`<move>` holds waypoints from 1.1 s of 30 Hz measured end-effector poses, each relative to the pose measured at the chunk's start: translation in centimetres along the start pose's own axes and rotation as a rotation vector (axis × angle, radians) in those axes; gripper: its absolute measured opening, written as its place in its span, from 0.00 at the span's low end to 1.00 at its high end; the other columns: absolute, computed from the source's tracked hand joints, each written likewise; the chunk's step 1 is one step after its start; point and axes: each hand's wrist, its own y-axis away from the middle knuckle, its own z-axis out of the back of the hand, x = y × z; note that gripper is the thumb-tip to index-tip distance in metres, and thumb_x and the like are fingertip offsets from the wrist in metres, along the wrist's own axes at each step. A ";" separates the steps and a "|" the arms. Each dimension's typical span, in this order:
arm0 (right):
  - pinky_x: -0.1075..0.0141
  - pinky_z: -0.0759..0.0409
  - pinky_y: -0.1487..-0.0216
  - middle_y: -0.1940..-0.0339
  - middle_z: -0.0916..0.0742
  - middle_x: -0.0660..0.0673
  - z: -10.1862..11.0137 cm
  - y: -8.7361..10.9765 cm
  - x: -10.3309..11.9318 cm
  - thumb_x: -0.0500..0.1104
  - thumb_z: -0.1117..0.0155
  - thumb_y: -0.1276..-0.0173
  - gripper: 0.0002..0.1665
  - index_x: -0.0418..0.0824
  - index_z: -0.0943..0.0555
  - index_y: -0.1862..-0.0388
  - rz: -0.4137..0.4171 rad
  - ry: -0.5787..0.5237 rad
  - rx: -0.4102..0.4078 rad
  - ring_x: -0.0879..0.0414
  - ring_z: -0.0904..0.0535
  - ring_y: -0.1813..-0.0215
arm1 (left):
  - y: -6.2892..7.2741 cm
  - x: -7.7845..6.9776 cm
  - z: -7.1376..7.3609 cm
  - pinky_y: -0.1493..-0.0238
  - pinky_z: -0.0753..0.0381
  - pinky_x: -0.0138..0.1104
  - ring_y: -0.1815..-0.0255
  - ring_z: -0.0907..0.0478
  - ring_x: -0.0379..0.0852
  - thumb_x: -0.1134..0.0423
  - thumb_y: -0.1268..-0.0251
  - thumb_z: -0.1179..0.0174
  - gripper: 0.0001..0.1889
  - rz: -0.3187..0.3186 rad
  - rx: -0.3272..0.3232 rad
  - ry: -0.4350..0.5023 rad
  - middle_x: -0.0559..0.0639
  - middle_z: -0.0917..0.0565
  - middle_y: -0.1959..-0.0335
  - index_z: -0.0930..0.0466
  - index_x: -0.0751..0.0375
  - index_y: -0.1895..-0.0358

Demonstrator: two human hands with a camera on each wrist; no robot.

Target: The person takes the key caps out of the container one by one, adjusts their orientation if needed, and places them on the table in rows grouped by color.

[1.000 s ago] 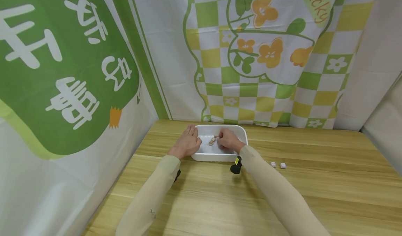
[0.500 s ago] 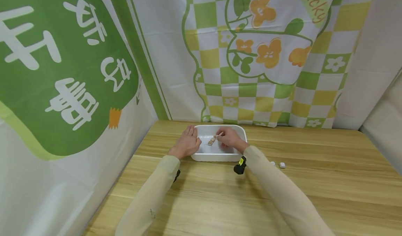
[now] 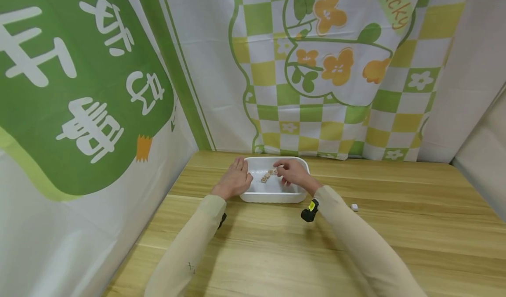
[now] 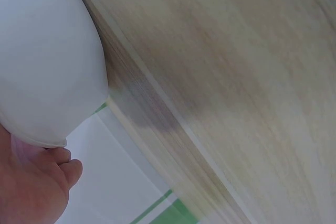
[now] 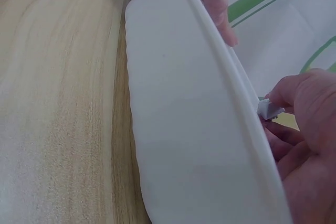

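Observation:
A white plastic box (image 3: 272,197) stands on the table, with several small tan-and-white blocks (image 3: 265,178) in a slanting row on its floor. My left hand (image 3: 234,180) holds the box's left wall, thumb over the inner side and fingers along the outside. Inside the right half, my right hand (image 3: 293,173) is raised above the floor near the row's upper end. Between its thumb and fingers it pinches a small white keycap-like piece (image 5: 270,109), seen in the right wrist view. The box's near wall hides part of those fingers there.
Another small white keycap-like piece (image 3: 354,207) lies on the wooden table (image 3: 403,226) beside the right sleeve. A printed green, yellow and white cloth (image 3: 324,112) hangs behind the table, and more cloth (image 3: 158,165) hangs along the left side.
My right hand has shifted slightly right, its wrist swinging outward, which uncovers more of the row. The right sleeve now covers one of the two white pieces on the table. My left hand stays put.

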 end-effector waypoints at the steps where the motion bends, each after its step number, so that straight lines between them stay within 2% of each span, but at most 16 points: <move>1: 0.58 0.15 0.74 0.58 0.15 0.27 0.1 0.1 0.0 0.38 0.51 0.27 0.22 0.33 0.23 0.38 -0.001 -0.003 -0.001 0.52 0.17 0.77 | 0.0 0.0 0.0 0.18 0.57 0.45 0.18 0.60 0.61 0.52 0.25 0.77 0.35 0.000 0.001 0.000 0.67 0.58 0.20 0.57 0.74 0.24; 8: 0.50 0.14 0.70 0.60 0.12 0.28 0.8 0.7 0.3 0.37 0.44 0.32 0.22 0.34 0.23 0.39 0.005 0.012 -0.011 0.40 0.14 0.71 | 0.0 -0.1 0.1 0.18 0.57 0.45 0.18 0.60 0.61 0.52 0.25 0.77 0.35 0.000 0.002 0.009 0.67 0.58 0.20 0.57 0.74 0.24; 16: 0.54 0.14 0.74 0.62 0.12 0.29 1.3 1.4 0.1 0.38 0.45 0.31 0.21 0.31 0.24 0.42 0.050 -0.004 -0.002 0.45 0.14 0.74 | 0.0 -0.1 0.1 0.18 0.57 0.45 0.18 0.60 0.61 0.53 0.25 0.74 0.34 0.001 -0.009 0.008 0.68 0.58 0.20 0.57 0.75 0.24; 22: 0.52 0.13 0.69 0.56 0.14 0.25 1.8 2.2 0.3 0.41 0.47 0.26 0.18 0.33 0.26 0.42 0.003 -0.084 0.023 0.39 0.13 0.68 | 0.1 -0.1 0.2 0.18 0.59 0.45 0.18 0.63 0.60 0.52 0.25 0.76 0.35 0.006 -0.008 0.015 0.67 0.59 0.20 0.56 0.74 0.24; 27: 0.58 0.14 0.73 0.62 0.12 0.32 2.2 2.9 0.3 0.43 0.46 0.25 0.17 0.32 0.27 0.45 -0.003 -0.120 0.016 0.43 0.13 0.70 | 0.1 -0.1 0.1 0.18 0.58 0.45 0.18 0.61 0.61 0.52 0.25 0.75 0.35 0.006 -0.019 0.012 0.68 0.58 0.20 0.56 0.75 0.24; 29: 0.58 0.14 0.73 0.65 0.12 0.34 2.3 3.1 0.4 0.43 0.46 0.25 0.16 0.32 0.27 0.47 -0.003 -0.139 0.014 0.45 0.13 0.72 | 0.1 -0.1 0.1 0.18 0.58 0.45 0.18 0.61 0.61 0.52 0.25 0.75 0.35 0.005 -0.021 0.011 0.68 0.58 0.20 0.55 0.75 0.24; 33: 0.54 0.14 0.72 0.67 0.12 0.37 2.7 3.8 0.5 0.43 0.47 0.24 0.15 0.32 0.28 0.48 0.003 -0.155 0.020 0.42 0.13 0.71 | 0.1 -0.1 0.1 0.18 0.58 0.45 0.18 0.61 0.60 0.52 0.25 0.75 0.35 0.007 -0.014 0.011 0.67 0.58 0.20 0.55 0.74 0.24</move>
